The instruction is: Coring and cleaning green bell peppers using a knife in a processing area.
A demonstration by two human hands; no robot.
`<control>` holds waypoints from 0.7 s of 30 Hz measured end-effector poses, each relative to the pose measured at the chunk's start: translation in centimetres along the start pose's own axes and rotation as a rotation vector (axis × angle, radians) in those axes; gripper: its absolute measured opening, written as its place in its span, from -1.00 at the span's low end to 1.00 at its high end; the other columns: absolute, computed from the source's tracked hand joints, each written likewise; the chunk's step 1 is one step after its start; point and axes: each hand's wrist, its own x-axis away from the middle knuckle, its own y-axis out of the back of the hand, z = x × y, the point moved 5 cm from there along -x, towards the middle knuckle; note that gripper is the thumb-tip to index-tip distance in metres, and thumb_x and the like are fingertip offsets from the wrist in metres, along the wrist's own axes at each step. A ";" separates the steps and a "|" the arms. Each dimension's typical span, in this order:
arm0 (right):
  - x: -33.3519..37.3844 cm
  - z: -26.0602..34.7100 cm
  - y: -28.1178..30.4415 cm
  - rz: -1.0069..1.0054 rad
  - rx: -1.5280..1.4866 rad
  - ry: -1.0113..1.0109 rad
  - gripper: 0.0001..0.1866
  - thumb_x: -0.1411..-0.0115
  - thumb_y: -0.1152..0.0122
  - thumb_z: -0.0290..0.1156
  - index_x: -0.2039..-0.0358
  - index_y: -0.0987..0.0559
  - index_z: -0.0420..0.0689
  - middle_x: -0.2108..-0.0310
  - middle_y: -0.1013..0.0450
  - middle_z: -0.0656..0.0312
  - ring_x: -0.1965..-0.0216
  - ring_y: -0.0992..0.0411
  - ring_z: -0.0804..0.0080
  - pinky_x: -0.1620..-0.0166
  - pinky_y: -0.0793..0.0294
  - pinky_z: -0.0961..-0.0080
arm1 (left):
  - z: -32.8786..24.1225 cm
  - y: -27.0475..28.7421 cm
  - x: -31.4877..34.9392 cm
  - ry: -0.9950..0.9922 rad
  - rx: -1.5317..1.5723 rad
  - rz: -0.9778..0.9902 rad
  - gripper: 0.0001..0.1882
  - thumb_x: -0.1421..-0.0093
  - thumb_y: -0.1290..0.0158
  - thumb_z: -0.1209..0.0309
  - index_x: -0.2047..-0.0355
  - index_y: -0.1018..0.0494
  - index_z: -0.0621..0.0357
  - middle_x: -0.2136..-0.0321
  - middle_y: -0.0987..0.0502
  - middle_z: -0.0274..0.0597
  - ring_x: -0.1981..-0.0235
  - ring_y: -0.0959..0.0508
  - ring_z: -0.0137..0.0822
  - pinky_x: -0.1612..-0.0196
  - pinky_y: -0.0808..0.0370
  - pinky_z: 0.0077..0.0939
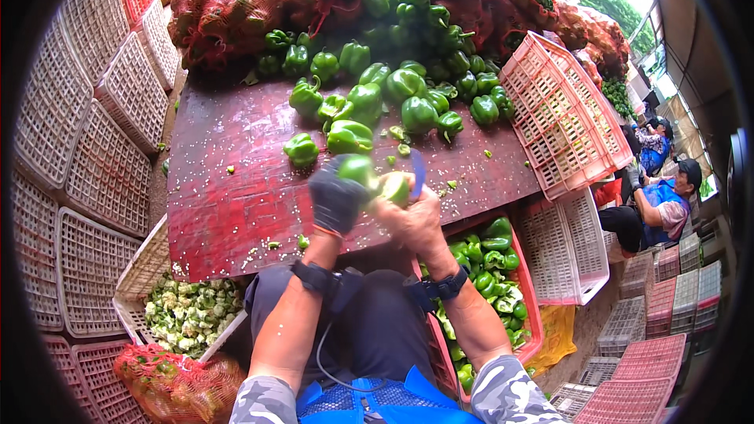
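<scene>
My left hand (331, 195), in a dark glove and smeared by motion, is closed around a green bell pepper (357, 169). Just right of it, my bare right hand (412, 221) grips a small knife whose blue blade (419, 171) points up and away from me. A cut pepper piece (395, 188) lies at the fingers of my right hand; blur hides whether the two pepper parts are still joined. Both hands are above the near part of a red tabletop (228, 212). Beyond them, loose whole peppers (349, 137) spread into a heap.
Between my knees and the table's right side stands a red crate (536, 322) of cut peppers. A pale crate (129, 286) at left holds pepper cores. Mesh sacks (228, 12) line the far edge. A pink crate (561, 118) leans at right; people (660, 204) sit beyond.
</scene>
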 end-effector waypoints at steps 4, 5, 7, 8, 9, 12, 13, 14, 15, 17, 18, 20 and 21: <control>0.5 -0.5 0.5 0.003 -0.087 -0.054 -0.59 -0.11 -0.40 -0.47 0.01 -0.57 -0.22 0.32 -0.56 0.32 0.43 -0.46 0.71 0.35 -0.52 0.70 | 2.9 -0.4 0.0 0.171 0.080 0.039 -0.86 -0.08 -0.11 0.39 0.42 -0.63 0.14 0.48 -0.62 -0.02 0.45 -0.64 -0.16 0.34 -0.57 -0.33; 0.5 -0.9 0.8 0.000 -0.117 -0.052 -0.59 -0.11 -0.40 -0.47 0.01 -0.57 -0.22 0.32 -0.55 0.33 0.44 -0.46 0.72 0.38 -0.51 0.70 | 4.8 -1.1 0.5 0.163 0.035 0.098 -0.85 -0.10 -0.08 0.42 0.39 -0.62 0.15 0.46 -0.62 -0.03 0.43 -0.64 -0.15 0.31 -0.58 -0.34; 0.8 -1.4 0.8 0.001 -0.198 -0.093 -0.55 -0.11 -0.38 -0.49 -0.04 -0.53 -0.20 0.29 -0.55 0.31 0.53 -0.42 0.73 0.50 -0.44 0.74 | 8.1 -1.5 1.2 0.377 0.442 0.017 -0.82 -0.15 -0.03 0.45 0.30 -0.60 0.17 0.39 -0.62 -0.05 0.38 -0.64 -0.15 0.27 -0.59 -0.33; 1.2 -1.0 0.9 -0.002 -0.204 -0.140 -0.53 -0.11 -0.37 -0.51 -0.06 -0.52 -0.20 0.28 -0.54 0.31 0.55 -0.41 0.73 0.53 -0.42 0.75 | 10.1 -2.1 1.6 0.587 0.903 -0.131 -0.80 -0.18 0.00 0.47 0.24 -0.58 0.18 0.35 -0.62 -0.06 0.35 -0.64 -0.15 0.26 -0.60 -0.32; 1.5 -0.8 1.4 -0.012 -0.206 -0.181 -0.51 -0.11 -0.37 -0.52 -0.08 -0.51 -0.19 0.26 -0.54 0.30 0.57 -0.40 0.74 0.55 -0.40 0.76 | 11.2 -3.0 1.8 0.785 1.371 -0.280 -0.77 -0.20 0.02 0.49 0.18 -0.56 0.20 0.30 -0.62 -0.07 0.33 -0.64 -0.15 0.24 -0.60 -0.31; 1.5 -1.7 4.4 -0.026 -0.111 -0.145 -0.45 -0.09 -0.35 -0.57 -0.13 -0.46 -0.23 0.21 -0.55 0.25 0.40 -0.47 0.65 0.34 -0.52 0.66 | 12.0 -0.7 -0.3 0.627 1.570 -0.076 -0.71 -0.33 0.02 0.41 -0.01 -0.45 0.24 0.16 -0.57 -0.06 0.12 -0.61 -0.12 0.01 -0.61 -0.19; 0.8 -1.6 4.8 -0.013 0.021 -0.091 -0.43 -0.09 -0.35 -0.57 -0.14 -0.45 -0.24 0.20 -0.55 0.24 0.31 -0.50 0.61 0.23 -0.56 0.60 | 11.5 -0.7 -0.9 0.516 1.772 0.146 -0.70 -0.34 0.03 0.39 -0.02 -0.45 0.26 0.14 -0.58 -0.03 0.08 -0.60 -0.11 -0.04 -0.60 -0.18; -0.3 -1.9 5.1 0.003 0.106 -0.082 -0.43 -0.09 -0.34 -0.57 -0.16 -0.44 -0.26 0.19 -0.55 0.23 0.25 -0.50 0.57 0.14 -0.55 0.56 | 11.9 -0.9 -0.4 0.550 1.721 0.123 -0.69 -0.35 0.04 0.38 -0.03 -0.44 0.27 0.12 -0.58 -0.02 0.07 -0.61 -0.12 -0.04 -0.60 -0.18; -1.5 -2.7 5.7 0.006 0.187 -0.068 -0.42 -0.10 -0.33 -0.56 -0.17 -0.43 -0.28 0.17 -0.55 0.23 0.18 -0.49 0.53 0.05 -0.54 0.52 | 11.1 -1.3 -0.1 0.586 1.669 0.114 -0.68 -0.36 0.05 0.37 -0.05 -0.44 0.28 0.09 -0.58 -0.01 0.06 -0.61 -0.12 -0.04 -0.60 -0.18; -3.7 -5.5 7.3 -0.054 0.295 -0.078 -0.44 -0.15 -0.28 -0.42 -0.17 -0.43 -0.28 0.14 -0.57 0.19 0.17 -0.52 0.49 0.06 -0.55 0.48 | 9.0 -1.9 -0.3 0.603 1.516 0.154 -0.68 -0.34 0.00 0.36 -0.02 -0.48 0.30 0.04 -0.59 0.00 0.07 -0.62 -0.17 -0.06 -0.59 -0.17; -4.7 -5.5 7.1 -0.033 0.378 -0.058 -0.43 -0.15 -0.28 -0.38 -0.18 -0.43 -0.26 0.13 -0.58 0.14 0.16 -0.54 0.40 0.05 -0.55 0.42 | 8.7 -1.8 0.0 0.483 1.216 0.196 -0.69 -0.31 -0.04 0.36 0.01 -0.51 0.28 0.08 -0.62 -0.01 0.11 -0.64 -0.16 -0.02 -0.59 -0.17; -5.9 -5.0 7.4 -0.023 0.620 0.005 -0.41 -0.15 -0.29 -0.32 -0.18 -0.43 -0.22 0.11 -0.58 0.06 0.13 -0.57 0.23 0.03 -0.56 0.32 | 8.9 -1.9 0.0 0.291 0.748 0.249 -0.71 -0.25 -0.09 0.38 0.05 -0.55 0.24 0.16 -0.65 -0.02 0.17 -0.65 -0.14 0.06 -0.59 -0.19; -6.2 -4.3 7.2 -0.024 0.772 0.048 -0.41 -0.15 -0.29 -0.30 -0.18 -0.43 -0.21 0.11 -0.58 0.03 0.12 -0.57 0.16 0.02 -0.56 0.29 | 10.5 -1.9 0.4 0.222 0.570 0.255 -0.71 -0.22 -0.11 0.40 0.06 -0.56 0.23 0.19 -0.66 -0.02 0.19 -0.66 -0.12 0.10 -0.59 -0.20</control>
